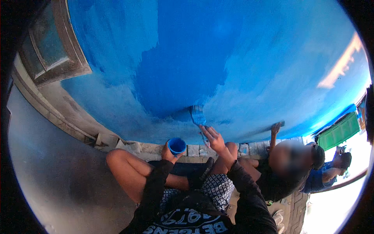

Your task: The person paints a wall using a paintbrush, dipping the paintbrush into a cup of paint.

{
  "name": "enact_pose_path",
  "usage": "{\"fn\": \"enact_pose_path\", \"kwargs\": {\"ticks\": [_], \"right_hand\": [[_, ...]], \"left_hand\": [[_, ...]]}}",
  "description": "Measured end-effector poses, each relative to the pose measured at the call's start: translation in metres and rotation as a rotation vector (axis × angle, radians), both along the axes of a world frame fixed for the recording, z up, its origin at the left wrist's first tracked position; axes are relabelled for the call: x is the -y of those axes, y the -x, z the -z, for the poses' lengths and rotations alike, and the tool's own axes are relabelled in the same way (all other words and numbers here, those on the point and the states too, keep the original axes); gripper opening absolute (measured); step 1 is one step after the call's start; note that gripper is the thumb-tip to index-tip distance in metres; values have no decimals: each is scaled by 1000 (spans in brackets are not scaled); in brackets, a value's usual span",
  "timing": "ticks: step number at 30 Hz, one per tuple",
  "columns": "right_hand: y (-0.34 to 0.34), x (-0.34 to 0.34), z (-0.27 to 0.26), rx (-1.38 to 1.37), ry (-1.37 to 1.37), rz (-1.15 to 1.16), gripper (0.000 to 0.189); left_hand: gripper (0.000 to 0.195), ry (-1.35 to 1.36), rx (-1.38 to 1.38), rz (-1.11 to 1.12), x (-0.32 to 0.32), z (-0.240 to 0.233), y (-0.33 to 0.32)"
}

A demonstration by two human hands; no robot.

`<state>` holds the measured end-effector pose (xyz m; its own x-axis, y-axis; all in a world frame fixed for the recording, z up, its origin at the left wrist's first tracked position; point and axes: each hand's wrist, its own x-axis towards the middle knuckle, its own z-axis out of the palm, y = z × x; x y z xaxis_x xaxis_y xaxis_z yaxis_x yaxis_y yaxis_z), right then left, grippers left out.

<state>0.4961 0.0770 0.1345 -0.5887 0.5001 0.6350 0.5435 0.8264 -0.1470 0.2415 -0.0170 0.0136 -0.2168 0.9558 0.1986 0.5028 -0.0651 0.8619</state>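
My left hand (171, 153) is wrapped around a small cup of blue paint (176, 146), its open top facing up, close to the foot of the wall. With my right hand (214, 139) I grip the handle of a wide paintbrush (198, 115); its blue-coated bristles touch the wall. The painted wall (187, 67) shows a darker, solid blue patch above and left of the brush. Around that patch the blue is paler and streaky.
A wooden-framed window (79, 65) is at the upper left. Stone blocks (192, 150) line the wall's base. To my right a co-worker (289, 172) holds a brush (273, 126) at the wall; another person (327, 175) is beyond. A green sheet (339, 131) hangs at the far right.
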Motion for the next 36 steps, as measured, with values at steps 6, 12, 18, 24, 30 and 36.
{"fn": "enact_pose_path", "kwargs": {"ticks": [6, 12, 18, 24, 30, 36], "right_hand": [[11, 37, 0, -527, 292, 274, 36], [13, 51, 32, -1461, 1122, 230, 38], [10, 57, 40, -1463, 1450, 45, 50], [-6, 63, 48, -1062, 1117, 232, 46], [15, 64, -28, -1435, 1237, 2, 52], [12, 59, -5, -1311, 1144, 148, 45]], "left_hand": [[90, 0, -63, 1, -1, -6, 0], [86, 68, -39, 34, 0, -27, -4], [88, 108, 556, 4, -6, 10, 7], [89, -37, -119, 32, -1, -18, -5], [88, 4, -90, 26, 0, -12, 1], [84, 12, -54, 42, -2, -23, -3]]}}
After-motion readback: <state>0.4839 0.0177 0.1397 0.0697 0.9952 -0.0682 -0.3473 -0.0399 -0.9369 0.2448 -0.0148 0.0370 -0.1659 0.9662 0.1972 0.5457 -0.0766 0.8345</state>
